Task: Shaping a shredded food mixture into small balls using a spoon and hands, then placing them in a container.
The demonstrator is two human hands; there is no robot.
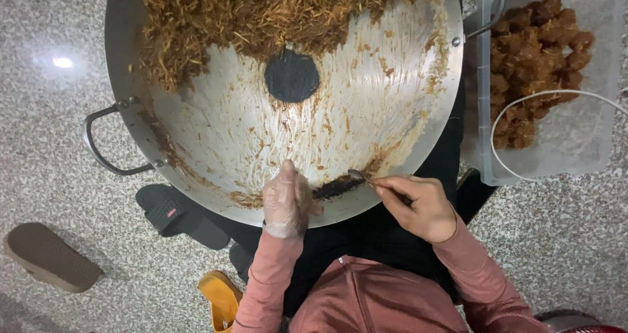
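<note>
Left hand [286,199], in a thin clear glove, cupped at the near rim of the wide metal pan [392,110], low centre of frame, closed loosely on a small lump, it seems. Right hand [418,205] bare, pinching a spoon [358,176] just beside it. Best kept low over the rim, scooping little. Shredded brown filling [261,12] heaped at upper pan. Clear tub [589,150] of brown balls [536,58] upper right. Sandals [49,258] on floor, lower left.

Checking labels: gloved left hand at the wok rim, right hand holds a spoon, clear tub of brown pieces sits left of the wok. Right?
One error: the head view shows the tub on the wok's right. Gloved left hand at the rim and right hand with spoon are correct.
</note>
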